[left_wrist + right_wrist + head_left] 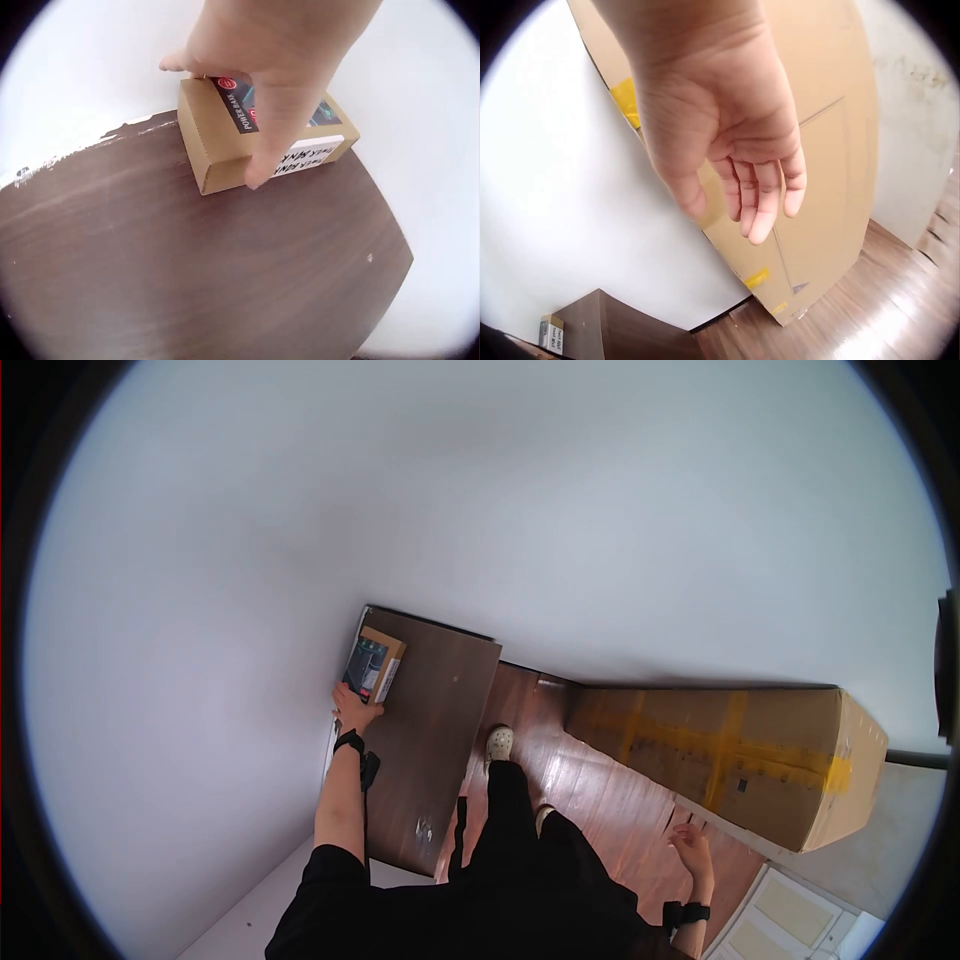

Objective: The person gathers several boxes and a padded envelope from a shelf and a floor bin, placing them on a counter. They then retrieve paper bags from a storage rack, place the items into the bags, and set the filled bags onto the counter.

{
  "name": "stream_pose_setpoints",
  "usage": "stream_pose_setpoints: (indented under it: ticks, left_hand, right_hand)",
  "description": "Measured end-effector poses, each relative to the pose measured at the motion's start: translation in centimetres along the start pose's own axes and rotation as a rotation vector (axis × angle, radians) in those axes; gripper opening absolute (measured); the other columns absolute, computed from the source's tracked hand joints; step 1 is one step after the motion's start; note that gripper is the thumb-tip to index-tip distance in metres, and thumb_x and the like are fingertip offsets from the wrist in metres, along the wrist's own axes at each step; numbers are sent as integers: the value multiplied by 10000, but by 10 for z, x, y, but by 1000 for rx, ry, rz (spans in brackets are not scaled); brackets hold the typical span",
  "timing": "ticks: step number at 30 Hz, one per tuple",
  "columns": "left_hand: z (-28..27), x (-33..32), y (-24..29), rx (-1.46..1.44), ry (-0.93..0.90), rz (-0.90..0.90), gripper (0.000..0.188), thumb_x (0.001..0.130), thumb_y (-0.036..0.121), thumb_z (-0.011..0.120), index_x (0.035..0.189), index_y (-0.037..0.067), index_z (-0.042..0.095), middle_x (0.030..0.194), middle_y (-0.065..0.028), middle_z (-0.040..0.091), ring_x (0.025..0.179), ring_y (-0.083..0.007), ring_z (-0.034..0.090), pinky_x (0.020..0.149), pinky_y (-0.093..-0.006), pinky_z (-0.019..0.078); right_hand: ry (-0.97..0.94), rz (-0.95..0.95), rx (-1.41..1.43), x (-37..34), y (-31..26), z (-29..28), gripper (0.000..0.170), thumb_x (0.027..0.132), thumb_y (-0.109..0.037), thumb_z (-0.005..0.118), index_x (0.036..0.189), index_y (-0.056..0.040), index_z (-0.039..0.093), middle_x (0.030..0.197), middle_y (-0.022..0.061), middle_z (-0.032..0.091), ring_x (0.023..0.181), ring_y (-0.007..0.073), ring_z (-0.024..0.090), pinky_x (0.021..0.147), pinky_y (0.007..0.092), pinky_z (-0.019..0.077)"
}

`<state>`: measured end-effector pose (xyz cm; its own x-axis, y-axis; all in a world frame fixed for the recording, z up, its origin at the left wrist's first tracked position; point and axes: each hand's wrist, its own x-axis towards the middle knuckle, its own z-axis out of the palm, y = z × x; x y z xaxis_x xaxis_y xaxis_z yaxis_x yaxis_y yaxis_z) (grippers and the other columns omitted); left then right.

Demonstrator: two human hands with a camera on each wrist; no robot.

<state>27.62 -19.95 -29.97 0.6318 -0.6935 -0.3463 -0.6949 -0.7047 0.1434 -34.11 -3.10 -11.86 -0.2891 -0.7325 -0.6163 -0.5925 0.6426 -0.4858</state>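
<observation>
A small cardboard power bank box (388,658) with a dark printed top lies on the dark wooden tabletop (430,750), close to the wall. My left hand (354,707) grips its near part from above. In the left wrist view the thumb presses the labelled side of the box (196,139), while the other fingers reach over to the far side, mostly hidden. Handwritten lettering shows on the white label. Off to the right, my right hand (692,850) hangs with loosely curled fingers and holds nothing; in the right wrist view a large carton stands behind it.
A big carton (690,745) with yellow tape stands along the wall at right. White walls (560,540) meet behind the tabletop. Reddish wood floor (590,770) lies between table and carton, where the person's feet stand. A pale panelled piece (790,910) is at lower right.
</observation>
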Motion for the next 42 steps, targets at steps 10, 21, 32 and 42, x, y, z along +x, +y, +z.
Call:
stream_pose_setpoints:
  ticks: [10, 21, 32, 42]
  left_hand:
    - [12, -44, 7, -127, -96, 268, 762, 520, 408, 691, 1018, -111, 438, 995, -275, 461, 1017, -383, 394, 884, -401, 321]
    - [-44, -333, 114, -346, -767, 950, 558, 593, 190, 620, 1088, -29, 480, 1024, -168, 475, 968, -267, 475, 845, -309, 371]
    - [87, -641, 257, -77, -1612, 1414, 430, 735, 228, 480, 1093, -9, 504, 1009, -128, 529, 955, -185, 488, 853, -273, 350]
    - [13, -554, 300, 36, -2035, 1334, 601, 851, 484, 289, 1140, -29, 412, 1067, -104, 506, 1007, -181, 468, 879, -291, 335]
  right_hand:
    - [4, -39, -3, -9, -12, 27, 309, 697, -223, 598, 904, 3, 555, 795, 144, 601, 766, 218, 588, 695, 286, 456]
    - [-104, -241, 456, -89, 50, -30, 458, 695, -228, 641, 1063, -24, 459, 915, 81, 545, 844, 165, 543, 773, 286, 419]
    - [289, -251, 610, -224, 340, -30, 655, 588, -93, 685, 1174, -95, 391, 1141, 93, 397, 965, 230, 490, 826, 323, 403]
    - [881, 78, 913, -279, 136, 73, 555, 584, -207, 711, 1075, -80, 485, 928, 70, 556, 839, 191, 516, 743, 293, 411]
